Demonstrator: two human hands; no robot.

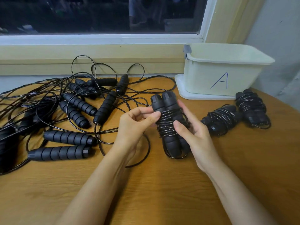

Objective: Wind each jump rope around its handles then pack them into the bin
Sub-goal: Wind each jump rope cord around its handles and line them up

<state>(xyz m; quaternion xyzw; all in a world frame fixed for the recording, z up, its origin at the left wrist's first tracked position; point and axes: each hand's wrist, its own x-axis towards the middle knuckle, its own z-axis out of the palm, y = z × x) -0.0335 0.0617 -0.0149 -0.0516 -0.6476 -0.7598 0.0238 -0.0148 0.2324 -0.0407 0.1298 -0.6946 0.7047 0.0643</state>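
A black jump rope bundle [168, 120], two foam handles side by side with cord coiled round their middle, stands upright above the table's centre. My right hand [193, 130] holds it from the right, thumb across the coils. My left hand [138, 120] pinches the coils on the left side with thumb and fingers. A loose loop of cord [146, 153] trails below my left wrist. Two wound bundles [222, 119] [253, 108] lie to the right. The cream bin [224, 75] marked "A" stands at the back right; its inside is hidden from here.
A tangle of unwound black ropes and handles [73, 108] covers the left half of the wooden table [154, 184]. The bin rests on its white lid [183, 93]. A window sill and wall run behind, a grey wall at the right.
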